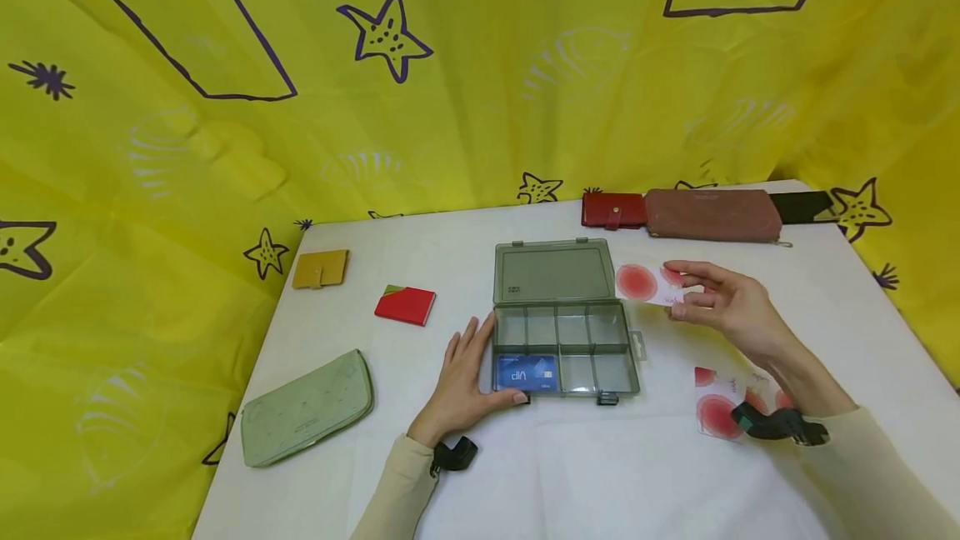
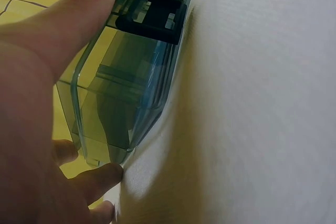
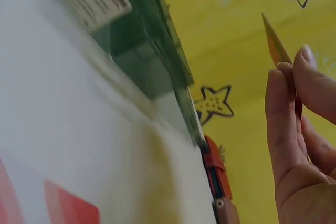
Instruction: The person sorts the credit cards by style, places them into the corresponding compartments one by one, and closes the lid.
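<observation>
On the white table stands a grey-green clear plastic compartment box (image 1: pixel 577 371) with its lid (image 1: pixel 555 272) folded back. A blue VIP card (image 1: pixel 517 373) lies in its front left compartment. My left hand (image 1: pixel 467 380) rests at the box's front left corner, fingers spread along the left wall and thumb by the front latch (image 2: pixel 152 17). To the right of the lid, above the table, my right hand (image 1: pixel 723 307) pinches a white card with red circles (image 1: pixel 637 282) between thumb and fingers; the right wrist view shows this card (image 3: pixel 275 45) nearly edge-on.
More red-circled cards (image 1: pixel 717 415) lie under my right wrist. To the left are a green wallet (image 1: pixel 307 411), a yellow wallet (image 1: pixel 320 269) and a red card holder (image 1: pixel 407 305). Along the back right sit a red wallet (image 1: pixel 611 210), a brown wallet (image 1: pixel 712 215) and a dark one (image 1: pixel 801 207).
</observation>
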